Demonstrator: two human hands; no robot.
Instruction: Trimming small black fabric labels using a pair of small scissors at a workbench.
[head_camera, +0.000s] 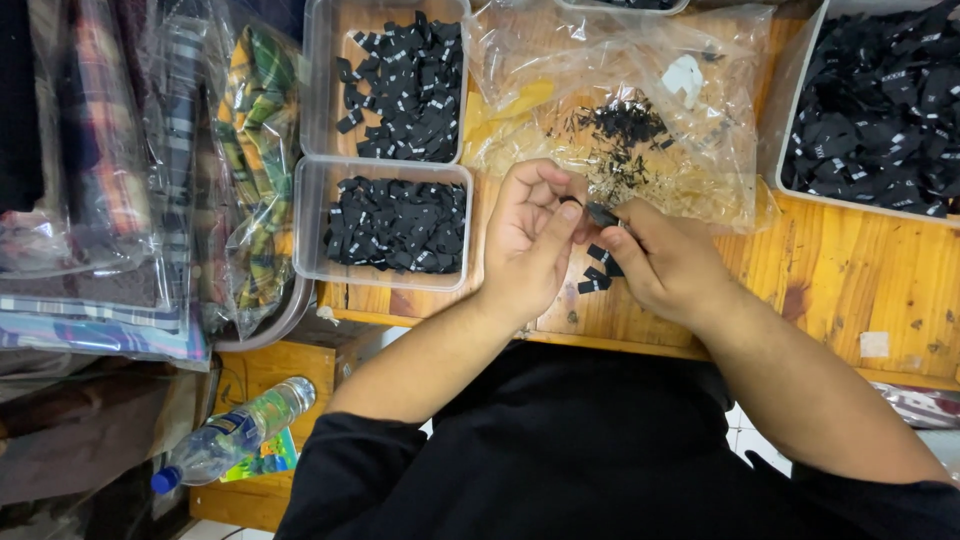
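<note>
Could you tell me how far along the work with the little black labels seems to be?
Two clear tubs already hold heaps of black labels. The left hand and right hand pinch one label between them, with a few more lying on the wooden table. A large full tray and a plastic bag of small black pieces remain.

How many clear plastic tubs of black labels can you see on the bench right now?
3 clearly: one tub at top left, one tub just below it, one large tub at far right. A fourth rim shows at the top edge, mostly cut off.
</note>
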